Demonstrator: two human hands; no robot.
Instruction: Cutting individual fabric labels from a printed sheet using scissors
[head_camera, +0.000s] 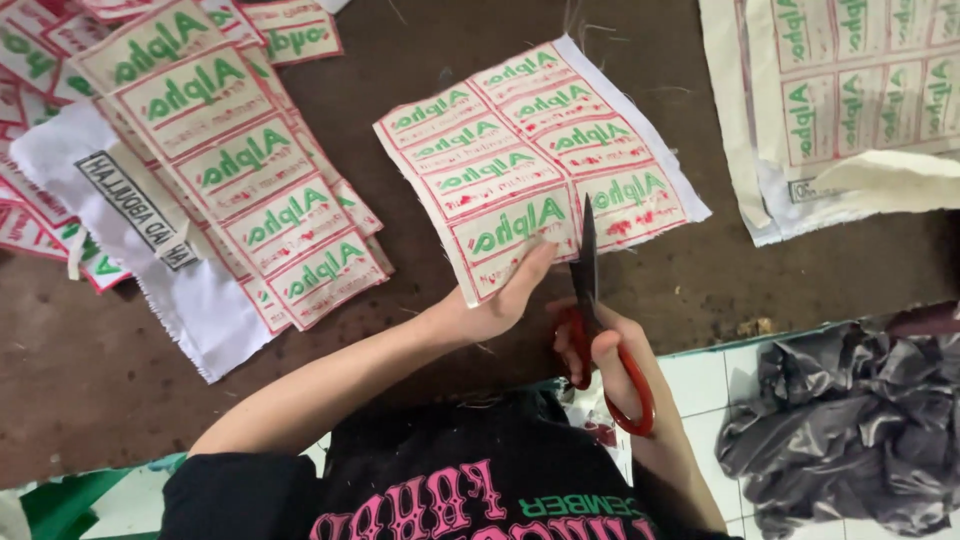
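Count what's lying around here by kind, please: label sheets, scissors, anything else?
Loose sheet being cut, held in left hand: 1
Scissors, red handles, in right hand: 1
Crumpled grey plastic bag: 1
Total: 3, besides uncounted piles of label sheets

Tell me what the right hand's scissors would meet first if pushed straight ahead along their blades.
The right hand points its red-handled scissors up the picture, blades already at the printed label sheet held by the left hand. They would meet more of that sheet first.

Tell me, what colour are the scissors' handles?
Red, on the scissors in the right hand; head view.
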